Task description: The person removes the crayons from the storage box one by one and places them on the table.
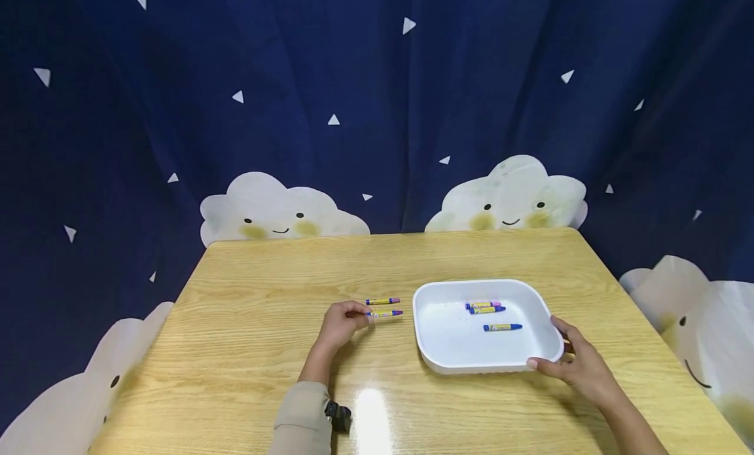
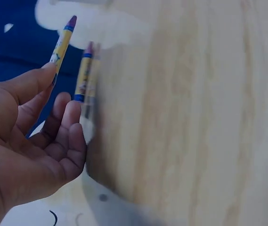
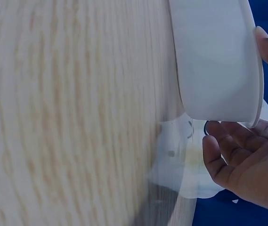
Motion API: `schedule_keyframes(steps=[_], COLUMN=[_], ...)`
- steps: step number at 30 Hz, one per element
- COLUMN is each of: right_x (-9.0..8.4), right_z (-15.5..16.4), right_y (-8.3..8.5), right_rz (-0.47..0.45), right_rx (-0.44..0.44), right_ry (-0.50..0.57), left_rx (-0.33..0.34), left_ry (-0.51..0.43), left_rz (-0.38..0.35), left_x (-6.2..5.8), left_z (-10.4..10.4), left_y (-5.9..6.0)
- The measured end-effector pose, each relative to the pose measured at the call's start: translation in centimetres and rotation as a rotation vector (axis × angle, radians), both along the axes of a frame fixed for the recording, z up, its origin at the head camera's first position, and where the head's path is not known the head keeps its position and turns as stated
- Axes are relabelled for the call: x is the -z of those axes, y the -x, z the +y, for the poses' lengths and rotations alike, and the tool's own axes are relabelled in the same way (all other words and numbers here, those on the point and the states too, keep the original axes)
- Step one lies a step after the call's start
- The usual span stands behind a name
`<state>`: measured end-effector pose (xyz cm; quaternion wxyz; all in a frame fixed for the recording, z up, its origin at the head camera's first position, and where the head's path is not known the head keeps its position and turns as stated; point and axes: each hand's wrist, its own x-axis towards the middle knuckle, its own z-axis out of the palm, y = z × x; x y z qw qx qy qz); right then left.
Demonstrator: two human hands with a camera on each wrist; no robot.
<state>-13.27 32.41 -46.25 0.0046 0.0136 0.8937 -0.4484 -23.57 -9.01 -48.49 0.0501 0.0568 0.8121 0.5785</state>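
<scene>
My left hand [image 1: 353, 319] pinches the left end of a yellow crayon with a purple tip [image 1: 385, 313] between thumb and fingers; in the left wrist view that crayon [image 2: 62, 43] stands out past my thumb tip. A second crayon [image 1: 383, 301] lies on the table just beyond it, and the left wrist view has this second crayon [image 2: 83, 75] by my fingertips. My right hand [image 1: 568, 362] grips the near right corner of a white tray [image 1: 453, 340], thumb on the rim [image 3: 214, 56] and fingers curled below. Three crayons [image 1: 487, 309] lie inside the tray.
The wooden table [image 1: 265, 291] stands in front of a dark blue curtain printed with white clouds [image 1: 277, 209]. A small black wrist camera [image 1: 338, 417] sits on my left sleeve. A glare spot shows on the table near the front edge.
</scene>
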Motion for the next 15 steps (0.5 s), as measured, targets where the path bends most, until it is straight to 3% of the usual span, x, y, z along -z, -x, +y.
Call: schedule_keyframes(steps=[7, 15], right_x=[0.1, 0.1], right_z=[0.3, 0.1], right_y=[-0.1, 0.0], right_rz=[0.015, 0.013], right_rx=[0.005, -0.005], right_ry=[-0.018, -0.033], left_rx=[-0.026, -0.097], left_ry=[0.180, 0.293], left_rz=[-0.001, -0.004], left_x=[0.2, 0.4], left_z=[0.7, 0.8], left_y=[1.7, 1.9])
